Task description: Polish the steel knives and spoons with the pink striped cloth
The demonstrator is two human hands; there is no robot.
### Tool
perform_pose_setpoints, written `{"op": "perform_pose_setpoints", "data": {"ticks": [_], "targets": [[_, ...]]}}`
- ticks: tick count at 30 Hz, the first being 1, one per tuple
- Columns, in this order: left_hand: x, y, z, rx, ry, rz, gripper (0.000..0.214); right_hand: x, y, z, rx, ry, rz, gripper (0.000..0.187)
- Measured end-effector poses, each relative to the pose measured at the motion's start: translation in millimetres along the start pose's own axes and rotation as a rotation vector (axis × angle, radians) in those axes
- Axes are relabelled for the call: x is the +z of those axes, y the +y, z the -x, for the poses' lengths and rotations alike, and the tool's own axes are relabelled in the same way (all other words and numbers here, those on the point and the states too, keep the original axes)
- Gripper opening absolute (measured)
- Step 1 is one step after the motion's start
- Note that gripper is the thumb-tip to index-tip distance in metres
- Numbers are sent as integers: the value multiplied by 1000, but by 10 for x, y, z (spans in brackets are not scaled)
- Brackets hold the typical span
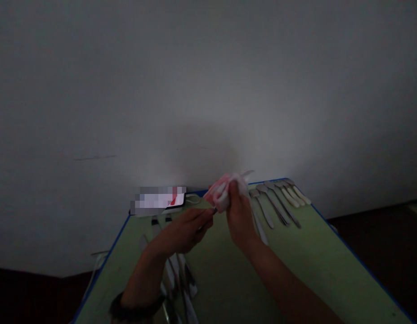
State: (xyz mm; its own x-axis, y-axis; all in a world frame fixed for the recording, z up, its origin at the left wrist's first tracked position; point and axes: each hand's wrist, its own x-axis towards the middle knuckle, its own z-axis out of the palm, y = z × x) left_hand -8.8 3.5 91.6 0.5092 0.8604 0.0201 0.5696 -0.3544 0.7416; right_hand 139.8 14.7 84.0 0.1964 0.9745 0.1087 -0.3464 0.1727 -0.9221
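Observation:
My left hand (186, 231) is closed in a pinch on the handle end of a thin piece of cutlery (213, 209) above the green table (316, 265). My right hand (238, 213) is closed on a pink and white cloth (225, 189) wrapped round the other end of that utensil. The two hands almost meet over the table's far middle. What kind of utensil it is stays hidden by the cloth.
A row of several spoons (279, 200) lies at the far right of the table. Several knives (179, 274) lie under my left forearm. A phone (157, 201) with a white cable rests at the far left edge, against a plain wall. The table has a blue rim.

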Motion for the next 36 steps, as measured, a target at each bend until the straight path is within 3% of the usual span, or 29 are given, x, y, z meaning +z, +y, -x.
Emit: {"op": "perform_pose_setpoints", "data": {"ticks": [2, 4, 8, 13, 19, 23, 29, 36], "targets": [[15, -1, -24, -191, -89, 203, 40, 34, 43, 35, 33, -33, 44, 53], [15, 18, -46, -230, -114, 226, 41, 38, 68, 46, 54, -55, 91, 51], [17, 155, -70, -126, -3, 63, 38, -6, 76, 2, 63, -22, 80, 47], [85, 275, -61, -5, 190, -242, 19, -77, 99, -146, 79, 68, -209, 45], [95, 229, -39, -36, 193, -464, 16, -139, -31, -272, 124, 61, -527, 36], [79, 306, -31, -63, 156, -504, 26, -161, -95, -278, 110, -12, -464, 33], [104, 311, -31, 6, 129, -552, 27, -38, 5, -81, 169, -223, -213, 36], [167, 224, -25, -22, 40, -567, 26, 39, 97, -119, 306, -9, -436, 13]]}}
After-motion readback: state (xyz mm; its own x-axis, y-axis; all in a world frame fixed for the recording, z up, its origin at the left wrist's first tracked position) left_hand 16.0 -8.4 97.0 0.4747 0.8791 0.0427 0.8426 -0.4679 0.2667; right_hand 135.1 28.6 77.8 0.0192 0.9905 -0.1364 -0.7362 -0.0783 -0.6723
